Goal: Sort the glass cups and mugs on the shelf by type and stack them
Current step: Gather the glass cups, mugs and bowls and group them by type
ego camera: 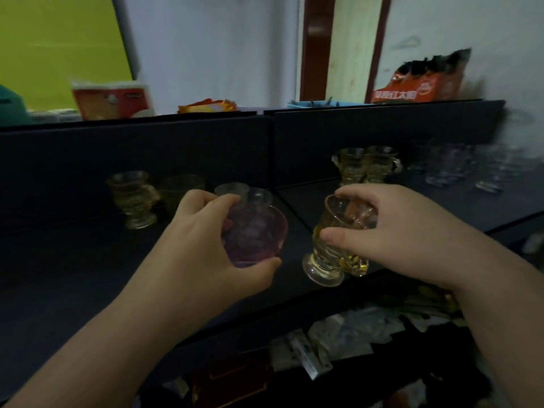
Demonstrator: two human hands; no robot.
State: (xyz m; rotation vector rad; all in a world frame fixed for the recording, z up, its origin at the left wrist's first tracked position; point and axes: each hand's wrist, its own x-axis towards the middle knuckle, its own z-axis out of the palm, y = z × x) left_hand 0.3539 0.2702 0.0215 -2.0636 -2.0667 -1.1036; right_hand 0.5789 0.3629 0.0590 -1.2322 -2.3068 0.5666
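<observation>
The left hand is gripping a purple glass cup above the shelf, while the right hand is clutching an amber footed mug just right of that cup

Orange snack bag atop the unit

Dark shelf bears amber mugs, clear cups.

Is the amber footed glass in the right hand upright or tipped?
Tipped. The amber glass leans in the right hand, its rim toward upper right and its round foot toward lower left.
</observation>
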